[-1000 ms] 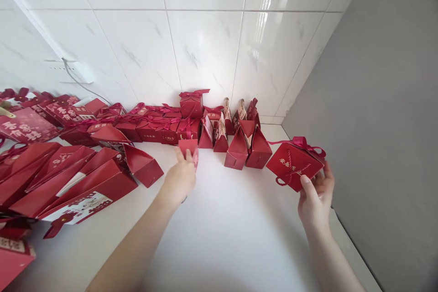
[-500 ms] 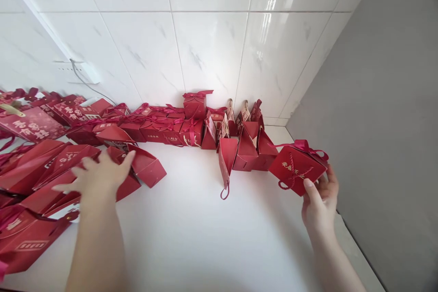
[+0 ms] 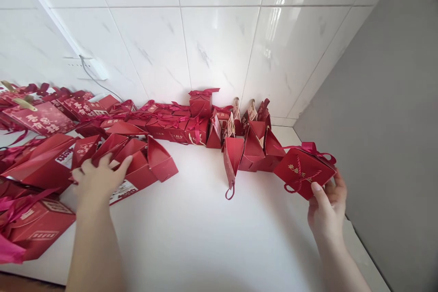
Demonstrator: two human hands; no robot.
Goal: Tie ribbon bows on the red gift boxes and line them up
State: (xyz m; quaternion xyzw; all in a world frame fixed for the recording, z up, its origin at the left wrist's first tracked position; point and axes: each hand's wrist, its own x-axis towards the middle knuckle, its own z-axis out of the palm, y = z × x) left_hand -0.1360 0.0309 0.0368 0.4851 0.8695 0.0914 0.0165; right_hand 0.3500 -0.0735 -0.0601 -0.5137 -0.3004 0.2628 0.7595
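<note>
Red ribboned box (image 3: 304, 171) gripped in right hand (image 3: 327, 203), left hand (image 3: 100, 180) palm-down, spread wide over red cartons (image 3: 142, 164)

Right hand (image 3: 327, 207) partly hidden behind red box (image 3: 299, 169)

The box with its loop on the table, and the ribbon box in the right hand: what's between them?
In the head view, two red boxes stand side by side between the looped box and the ribbon box.
</note>
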